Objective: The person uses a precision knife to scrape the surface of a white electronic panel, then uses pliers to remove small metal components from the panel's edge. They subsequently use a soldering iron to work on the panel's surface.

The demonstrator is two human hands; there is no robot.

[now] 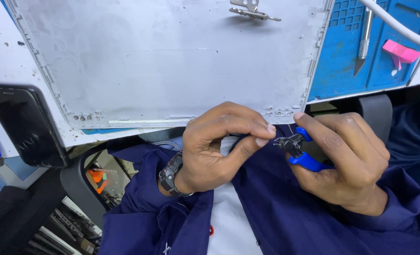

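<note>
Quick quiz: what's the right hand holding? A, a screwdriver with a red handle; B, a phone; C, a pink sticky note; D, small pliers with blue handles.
D: the right hand grips small pliers with blue handles, their dark tips pointing toward the pinched fingertips of the left hand; the pink note lies on the blue tray.

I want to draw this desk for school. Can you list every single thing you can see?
Panel: one, grey, flat on the desk.
Hinge: one, metal, on the panel's top edge.
Phone: one, black, cracked, left of the panel.
Mat: one, blue, right of the panel.
Knife tool: one, silver, on the mat.
Pink piece: one, on the mat.
Cable: one, white, top right.
Cutters: one, blue handles, in right hand.
Left hand: fingertips pinched, watch on wrist.
Right hand: grips cutters.
</note>
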